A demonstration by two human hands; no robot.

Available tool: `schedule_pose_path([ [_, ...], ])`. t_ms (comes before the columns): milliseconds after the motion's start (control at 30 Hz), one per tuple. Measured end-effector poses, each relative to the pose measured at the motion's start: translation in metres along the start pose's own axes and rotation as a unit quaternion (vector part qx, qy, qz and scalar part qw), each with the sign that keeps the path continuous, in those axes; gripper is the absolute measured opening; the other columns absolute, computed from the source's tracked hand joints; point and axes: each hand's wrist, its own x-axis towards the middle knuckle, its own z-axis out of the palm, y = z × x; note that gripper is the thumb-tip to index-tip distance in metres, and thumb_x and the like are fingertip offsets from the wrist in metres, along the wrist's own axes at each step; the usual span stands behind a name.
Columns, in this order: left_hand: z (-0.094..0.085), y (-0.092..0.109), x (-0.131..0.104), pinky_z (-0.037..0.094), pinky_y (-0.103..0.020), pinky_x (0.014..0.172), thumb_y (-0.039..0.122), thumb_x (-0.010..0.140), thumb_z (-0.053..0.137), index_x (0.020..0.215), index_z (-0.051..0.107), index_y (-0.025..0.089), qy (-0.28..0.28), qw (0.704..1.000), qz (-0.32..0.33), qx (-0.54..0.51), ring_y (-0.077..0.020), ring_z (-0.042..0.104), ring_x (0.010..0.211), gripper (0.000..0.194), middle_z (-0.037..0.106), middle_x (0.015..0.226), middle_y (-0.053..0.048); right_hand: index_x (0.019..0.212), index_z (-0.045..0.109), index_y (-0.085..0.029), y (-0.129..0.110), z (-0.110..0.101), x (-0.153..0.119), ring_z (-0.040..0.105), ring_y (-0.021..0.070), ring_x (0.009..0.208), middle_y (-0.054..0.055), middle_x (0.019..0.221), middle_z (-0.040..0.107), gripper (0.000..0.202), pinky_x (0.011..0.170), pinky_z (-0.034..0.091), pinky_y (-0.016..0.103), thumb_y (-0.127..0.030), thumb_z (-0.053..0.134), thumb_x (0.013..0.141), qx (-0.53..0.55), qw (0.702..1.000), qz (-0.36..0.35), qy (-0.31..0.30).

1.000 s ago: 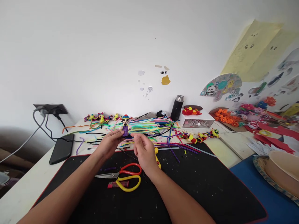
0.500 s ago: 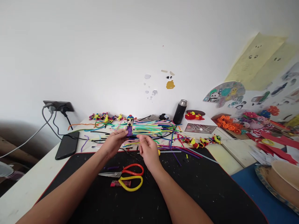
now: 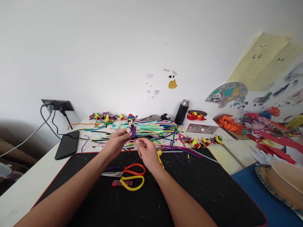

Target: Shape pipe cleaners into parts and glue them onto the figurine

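Purple figurine (image 3: 133, 130) — pinched, left hand (image 3: 117, 141)

Readable text, labels, brands, numbers, signs: none. Small dark marks on the pale yellow paper sheets (image 3: 261, 60) on the white wall (image 3: 106, 56) resolve into no legible characters; any print on the black cylindrical flask (image 3: 181, 113) is unreadable.

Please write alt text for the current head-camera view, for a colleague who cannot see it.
A left hand holds a small purple-bodied figure, with the right hand close by. Scissors with red and yellow handles lie below on a black mat; colourful craft stems are heaped behind.
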Motion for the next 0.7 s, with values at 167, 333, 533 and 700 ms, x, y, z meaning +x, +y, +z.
schedule_pose_path([
  [167,0.0049,-0.0007,-0.0023,0.051,-0.031,0.078,0.030,0.070,0.093,0.078,0.079,0.019,-0.006,1.000,0.015,0.023,-0.0193,0.066,0.078,0.019,0.076,0.082,-0.004,0.099,0.067,-0.017,0.0001,0.0019,0.0001,0.034,0.0093,0.042,-0.008,0.048,0.047,0.042,0.041,0.024,0.022,-0.056,0.070,0.084,0.049,0.998,0.035,-0.013],
  [333,0.0064,-0.0053,-0.0032,0.048,-0.028,0.076,0.033,0.068,0.094,0.081,0.080,0.019,-0.002,0.999,0.017,0.039,-0.0171,0.061,0.078,0.024,0.074,0.083,-0.004,0.088,0.064,-0.018,-0.0021,0.0041,-0.0008,0.031,0.0076,0.041,-0.009,0.046,0.045,0.035,0.040,0.020,0.021,-0.051,0.072,0.081,0.091,0.994,0.054,-0.019],
  [533,0.0072,-0.0072,-0.0026,0.047,-0.028,0.077,0.035,0.064,0.096,0.082,0.081,0.018,0.005,0.998,0.019,0.056,-0.0173,0.060,0.078,0.029,0.073,0.082,-0.003,0.082,0.060,-0.019,-0.0072,0.0041,-0.0024,0.027,0.0057,0.040,-0.010,0.048,0.046,0.031,0.039,0.015,0.021,-0.047,0.073,0.079,0.128,0.988,0.077,-0.031],
  [700,0.0065,-0.0075,-0.0027,0.047,-0.029,0.076,0.035,0.065,0.096,0.082,0.081,0.018,0.004,0.998,0.022,0.059,-0.0176,0.060,0.077,0.028,0.073,0.081,-0.003,0.076,0.057,-0.020,-0.0099,0.0031,-0.0037,0.028,0.0046,0.038,-0.009,0.048,0.046,0.031,0.039,0.013,0.022,-0.046,0.073,0.079,0.142,0.985,0.088,-0.034],
])
